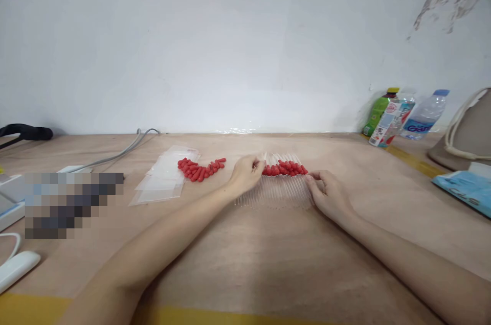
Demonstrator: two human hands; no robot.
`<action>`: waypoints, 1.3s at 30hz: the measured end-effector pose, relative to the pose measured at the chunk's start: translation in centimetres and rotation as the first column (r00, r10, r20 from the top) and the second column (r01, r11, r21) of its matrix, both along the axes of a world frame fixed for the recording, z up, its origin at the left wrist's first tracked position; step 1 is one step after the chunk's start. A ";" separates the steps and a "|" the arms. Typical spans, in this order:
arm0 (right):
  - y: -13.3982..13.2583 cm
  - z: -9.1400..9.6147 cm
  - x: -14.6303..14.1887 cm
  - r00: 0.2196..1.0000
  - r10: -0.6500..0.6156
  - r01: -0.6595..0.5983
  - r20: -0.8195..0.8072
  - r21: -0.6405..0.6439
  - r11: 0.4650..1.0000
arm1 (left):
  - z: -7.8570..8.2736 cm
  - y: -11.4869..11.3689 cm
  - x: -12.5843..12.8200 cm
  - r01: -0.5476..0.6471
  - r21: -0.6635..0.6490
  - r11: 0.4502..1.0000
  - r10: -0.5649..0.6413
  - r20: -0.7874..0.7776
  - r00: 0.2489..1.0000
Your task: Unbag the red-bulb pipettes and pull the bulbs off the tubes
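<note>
A clear plastic hair comb (278,192) lies on the table in front of me, its long teeth pointing toward me. Along its back runs a cluster of red drop-shaped beads (286,167), and more clear teeth (282,157) show behind them. My left hand (247,176) is closed in a pinch at the left end of the beads; its fingertips partly cover what they grip. At the right end, the thumb and forefinger of my right hand (332,196) pinch the comb's corner. Left of the hands, a curved strand of red beads (201,171) rests partly on clear plastic bags (161,174).
Bottles, one a green bottle (378,113) and one a clear bottle (427,115), stand by the wall at right, near a carton (389,123). A blue packet (464,189) lies at the right edge. A grey cable (118,154) and a blurred-out patch are at left.
</note>
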State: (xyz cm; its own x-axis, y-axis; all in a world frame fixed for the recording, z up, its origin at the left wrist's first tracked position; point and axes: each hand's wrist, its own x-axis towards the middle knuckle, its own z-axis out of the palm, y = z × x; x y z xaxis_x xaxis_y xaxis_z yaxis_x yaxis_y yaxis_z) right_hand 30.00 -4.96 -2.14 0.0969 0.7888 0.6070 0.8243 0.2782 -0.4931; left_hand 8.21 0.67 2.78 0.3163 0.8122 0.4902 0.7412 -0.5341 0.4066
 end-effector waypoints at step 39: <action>-2.9 1.1 -7.2 0.759 0.436 -0.606 0.484 0.278 0.745 | -2.6 -6.3 -5.9 0.509 0.355 0.784 -0.415 -0.311 0.855</action>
State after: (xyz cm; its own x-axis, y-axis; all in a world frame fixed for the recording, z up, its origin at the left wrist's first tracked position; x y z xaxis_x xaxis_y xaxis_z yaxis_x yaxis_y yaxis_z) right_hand 22.82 -7.81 -1.07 -0.5498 0.3238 0.7700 0.5746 0.8157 0.0673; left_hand 2.34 -5.66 0.14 0.7312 0.2792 0.6224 0.4012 -0.9139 -0.0614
